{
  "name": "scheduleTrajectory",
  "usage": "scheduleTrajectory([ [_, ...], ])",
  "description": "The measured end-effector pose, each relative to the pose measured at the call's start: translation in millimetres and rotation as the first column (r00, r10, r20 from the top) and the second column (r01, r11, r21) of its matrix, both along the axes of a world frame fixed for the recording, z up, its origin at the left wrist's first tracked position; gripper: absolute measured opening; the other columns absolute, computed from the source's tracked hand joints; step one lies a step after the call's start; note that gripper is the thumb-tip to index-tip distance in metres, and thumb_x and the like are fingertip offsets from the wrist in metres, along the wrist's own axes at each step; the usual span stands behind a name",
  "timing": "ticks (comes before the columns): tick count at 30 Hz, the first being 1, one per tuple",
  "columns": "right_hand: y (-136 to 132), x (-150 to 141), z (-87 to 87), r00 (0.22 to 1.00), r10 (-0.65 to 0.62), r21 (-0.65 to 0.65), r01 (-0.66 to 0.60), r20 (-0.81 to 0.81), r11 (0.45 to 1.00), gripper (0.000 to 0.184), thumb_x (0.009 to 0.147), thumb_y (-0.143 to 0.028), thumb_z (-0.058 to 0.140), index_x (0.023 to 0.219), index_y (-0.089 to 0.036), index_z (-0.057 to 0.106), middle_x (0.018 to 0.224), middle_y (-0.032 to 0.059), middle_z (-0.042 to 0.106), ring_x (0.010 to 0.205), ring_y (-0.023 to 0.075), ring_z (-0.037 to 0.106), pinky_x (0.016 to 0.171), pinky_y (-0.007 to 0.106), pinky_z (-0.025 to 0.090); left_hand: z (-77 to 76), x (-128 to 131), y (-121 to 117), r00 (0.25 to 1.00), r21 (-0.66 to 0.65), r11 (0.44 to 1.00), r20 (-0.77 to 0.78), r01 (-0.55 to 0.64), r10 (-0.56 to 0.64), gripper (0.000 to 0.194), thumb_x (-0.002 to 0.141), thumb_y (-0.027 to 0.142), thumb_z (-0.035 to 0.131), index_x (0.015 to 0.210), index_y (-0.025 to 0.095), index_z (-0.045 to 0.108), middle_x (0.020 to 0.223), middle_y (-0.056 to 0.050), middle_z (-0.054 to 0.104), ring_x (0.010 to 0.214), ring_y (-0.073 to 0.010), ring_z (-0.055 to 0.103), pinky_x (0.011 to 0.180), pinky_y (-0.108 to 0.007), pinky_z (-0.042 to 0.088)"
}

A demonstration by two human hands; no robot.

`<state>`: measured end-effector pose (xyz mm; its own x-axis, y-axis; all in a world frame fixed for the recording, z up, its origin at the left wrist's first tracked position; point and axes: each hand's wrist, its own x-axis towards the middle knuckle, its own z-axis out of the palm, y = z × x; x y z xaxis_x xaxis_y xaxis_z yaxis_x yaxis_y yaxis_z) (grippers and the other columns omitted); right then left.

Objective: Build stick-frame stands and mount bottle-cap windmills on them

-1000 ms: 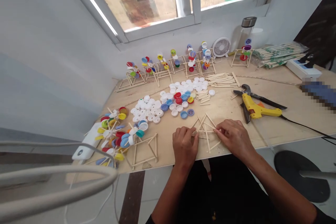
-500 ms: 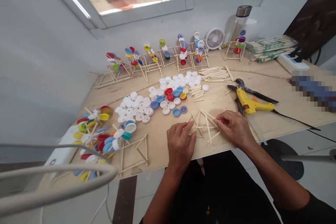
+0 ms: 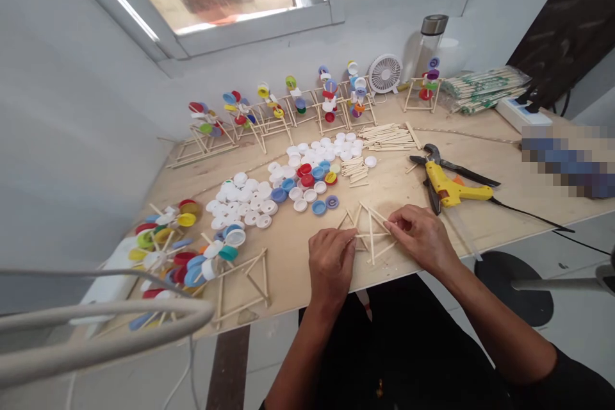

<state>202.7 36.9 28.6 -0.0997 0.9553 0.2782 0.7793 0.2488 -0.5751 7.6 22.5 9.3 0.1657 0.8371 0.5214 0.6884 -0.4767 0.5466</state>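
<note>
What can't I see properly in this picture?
In the head view:
The undersides of the left hand: its own back hides them, so its grip on the sticks is unclear.
Some fingertips of the right hand: tucked under the hand.
The blue thing: blurred into squares.
Green print on the plastic bag: too small to read.
The black-based stand: cut off by the right edge.

White fan [image 3: 385, 74] near a steel-capped bottle [image 3: 428, 46] — rightward, apparently a power strip [image 3: 521, 118].

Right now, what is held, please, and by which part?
Right hand: a slanting stick, by its right end; left hand: touching a crosswise stick at its left end, grip unclear.
</note>
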Motion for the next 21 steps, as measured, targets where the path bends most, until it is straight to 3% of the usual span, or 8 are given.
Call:
scheduleTrajectory([
  [6, 0.7, 1.8, 1.8, 0.997, -0.065, 0.001, 0.066, -0.030, 0.998, 0.018, 0.084, -0.031, 0.056, 0.071, -0.019, 0.061, 0.064, -0.0017, 0.061, 0.060, 0.0126, 0.054, 0.065, 0.029, 0.036, -0.1, -1.0, -1.1, 1.000, -0.005, 1.000, 0.009, -0.001, 0.001, 0.014, 0.086, 0.014, 0.054, 0.093, 0.020, 0.065, 0.081, -0.002, 0.068, 0.083, -0.0187, 0.058, 0.079, -0.034, 0.041],
  [10, 3.4, 14.8, 13.5, 0.961, -0.186, 0.006, 0.192, -0.203, 0.981, 0.018, 0.081, -0.033, 0.059, 0.070, -0.019, 0.063, 0.062, -0.0016, 0.059, 0.056, 0.0121, 0.052, 0.059, 0.027, 0.038, -1.6, -1.5, -1.0, 1.000, -0.002, 1.000, 0.011, -0.001, 0.001, 0.015, 0.085, 0.013, 0.054, 0.092, 0.020, 0.065, 0.080, -0.002, 0.068, 0.082, -0.0185, 0.058, 0.078, -0.034, 0.041],
  [13, 5.4, 27.1, 27.7, 0.836, -0.314, -0.008, 0.348, -0.451, 0.938, 0.017, 0.078, -0.035, 0.063, 0.072, -0.019, 0.063, 0.062, -0.0019, 0.058, 0.056, 0.0114, 0.050, 0.057, 0.025, 0.039, -2.0, -1.7, -0.8, 1.000, 0.006, 1.000, 0.003, 0.002, -0.002, 0.015, 0.085, 0.013, 0.053, 0.091, 0.020, 0.065, 0.079, -0.002, 0.068, 0.082, -0.0191, 0.058, 0.077, -0.034, 0.041],
  [15, 5.5, 29.6, 34.6, 0.732, -0.324, -0.041, 0.377, -0.600, 0.925, 0.016, 0.076, -0.035, 0.066, 0.073, -0.019, 0.063, 0.063, -0.0022, 0.057, 0.057, 0.0107, 0.050, 0.056, 0.024, 0.039, -1.7, -1.8, -0.9, 1.000, 0.006, 1.000, 0.000, 0.008, -0.008, 0.015, 0.085, 0.012, 0.053, 0.091, 0.019, 0.065, 0.080, -0.002, 0.068, 0.082, -0.0194, 0.058, 0.077, -0.034, 0.041],
  [18, 3.5, 21.4, 34.2, 0.626, -0.272, -0.129, 0.264, -0.731, 0.956, 0.017, 0.073, -0.034, 0.069, 0.071, -0.019, 0.060, 0.061, -0.0026, 0.057, 0.055, 0.0098, 0.048, 0.053, 0.023, 0.038, -0.7, -2.1, -1.2, 1.000, 0.012, 1.000, 0.005, 0.017, -0.017, 0.015, 0.085, 0.012, 0.053, 0.092, 0.019, 0.064, 0.081, -0.003, 0.068, 0.082, -0.0191, 0.058, 0.077, -0.034, 0.041],
  [21, 1.6, 7.1, 22.5, 0.548, -0.272, -0.218, 0.162, -0.791, 0.962, 0.019, 0.071, -0.033, 0.070, 0.070, -0.019, 0.058, 0.061, -0.0017, 0.060, 0.054, 0.0094, 0.049, 0.052, 0.022, 0.039, -0.1, -2.5, -1.3, 1.000, 0.018, 1.000, 0.011, 0.022, -0.022, 0.015, 0.085, 0.012, 0.053, 0.092, 0.019, 0.064, 0.081, -0.002, 0.068, 0.082, -0.0189, 0.058, 0.077, -0.035, 0.041],
])
